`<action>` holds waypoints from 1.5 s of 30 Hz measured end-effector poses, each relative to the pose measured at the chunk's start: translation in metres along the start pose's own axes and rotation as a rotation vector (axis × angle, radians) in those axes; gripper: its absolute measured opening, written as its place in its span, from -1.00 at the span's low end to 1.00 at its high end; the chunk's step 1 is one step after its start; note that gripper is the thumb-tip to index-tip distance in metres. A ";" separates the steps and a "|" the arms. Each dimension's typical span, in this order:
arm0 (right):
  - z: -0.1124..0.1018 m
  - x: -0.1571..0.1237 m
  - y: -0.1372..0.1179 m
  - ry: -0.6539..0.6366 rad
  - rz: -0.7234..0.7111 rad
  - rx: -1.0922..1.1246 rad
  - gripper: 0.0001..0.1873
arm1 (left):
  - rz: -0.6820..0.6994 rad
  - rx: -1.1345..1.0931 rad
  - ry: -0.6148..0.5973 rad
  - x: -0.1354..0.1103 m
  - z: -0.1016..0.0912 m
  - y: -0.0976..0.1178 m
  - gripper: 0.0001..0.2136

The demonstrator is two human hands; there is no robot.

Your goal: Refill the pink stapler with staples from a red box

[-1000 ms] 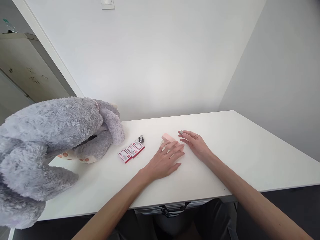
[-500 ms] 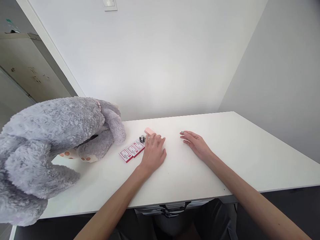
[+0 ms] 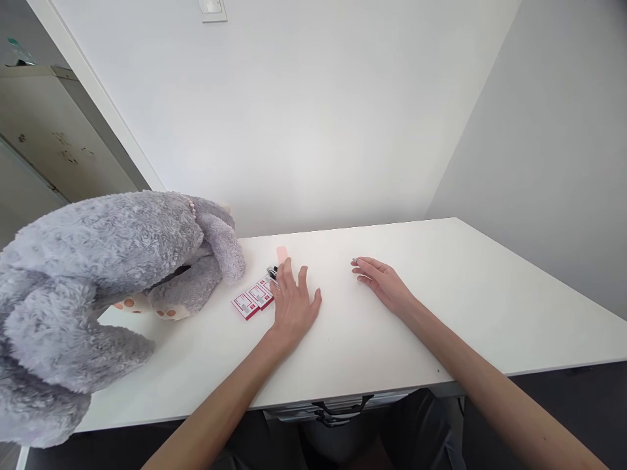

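Observation:
My left hand (image 3: 292,310) rests at the middle of the white table (image 3: 372,346) with its fingers spread. Its fingertips touch or nearly touch a small black and silver item (image 3: 272,271), whose kind I cannot make out. Just beyond the fingers lies a flat pink piece (image 3: 282,254), its near end hidden. Left of this hand, several small red-and-white boxes (image 3: 245,305) lie in a slanting row; the hand covers part of the last one. Further right, my right hand (image 3: 385,282) pinches a tiny grey-green object (image 3: 355,260) between thumb and fingertip, too small to name.
A big grey plush toy (image 3: 112,241) slumps over the table's left side. A white wall (image 3: 313,117) stands behind the table, with a switch (image 3: 213,9) at the top. A drawer handle (image 3: 343,410) shows under the front edge.
My left hand has shifted slightly left and its fingers have spread. The pink piece has turned and moved left, and the black and silver item has shifted left. My right hand is almost still.

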State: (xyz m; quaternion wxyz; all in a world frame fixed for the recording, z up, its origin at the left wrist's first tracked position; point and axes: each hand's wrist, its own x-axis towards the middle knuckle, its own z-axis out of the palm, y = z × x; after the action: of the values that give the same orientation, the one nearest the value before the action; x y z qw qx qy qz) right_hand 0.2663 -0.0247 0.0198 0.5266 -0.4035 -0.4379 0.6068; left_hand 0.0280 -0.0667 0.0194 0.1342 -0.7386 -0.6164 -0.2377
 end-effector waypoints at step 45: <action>-0.003 -0.001 -0.001 -0.019 0.009 -0.029 -0.65 | -0.114 0.063 0.013 0.013 0.003 -0.026 -0.42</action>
State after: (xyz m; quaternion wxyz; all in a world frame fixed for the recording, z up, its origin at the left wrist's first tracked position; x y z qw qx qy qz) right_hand 0.2692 -0.0254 0.0201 0.5140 -0.4072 -0.4496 0.6066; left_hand 0.0052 -0.0492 0.0213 0.1476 -0.6961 -0.6639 -0.2300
